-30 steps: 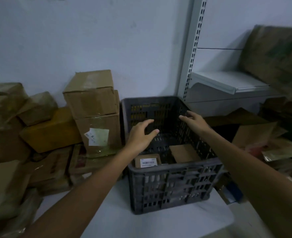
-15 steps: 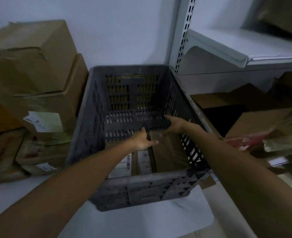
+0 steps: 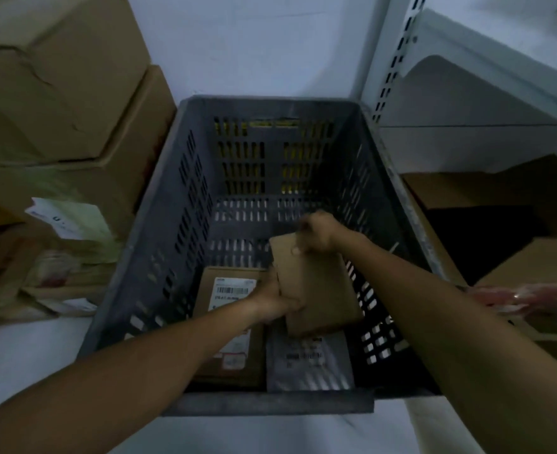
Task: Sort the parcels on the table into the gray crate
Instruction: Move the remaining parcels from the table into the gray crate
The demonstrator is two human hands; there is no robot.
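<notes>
In the gray crate [image 3: 172, 231]: plain brown parcel [image 3: 316, 290], tilted, held clear of the crate floor, near end hanging over two parcels below. Left edge pinched by the left grip [image 3: 275, 301], fingers curled round that edge. Far top corner clutched by the right grip [image 3: 316, 232], fingers curled over it, knuckles up. Both forearms stretched in over the crate's near rim.

On the crate floor, near-left: flat brown parcel [image 3: 234, 286] with a white barcode label facing up, partly under the left forearm. Just beside it on the right: gray mailer bag [image 3: 310, 362] with dark print, lying flat, far end under the held parcel.

Crate standing on the white bench [image 3: 25, 352], far wall close to the pale room wall.

Just left of the crate: stacked cardboard boxes [image 3: 61, 80], upper one sitting askew on the lower, white paper slip [image 3: 71, 221] on the lower one's front. Low at far left, more flat packets, blurred.

Right of the crate: white slotted shelf upright [image 3: 390, 60] and white shelf [image 3: 506, 63] above. Under the shelf, open carton [image 3: 486, 194], dark inside. At the right edge, a blurred pale shape [image 3: 526, 298], maybe plastic-wrapped, too smeared to tell
</notes>
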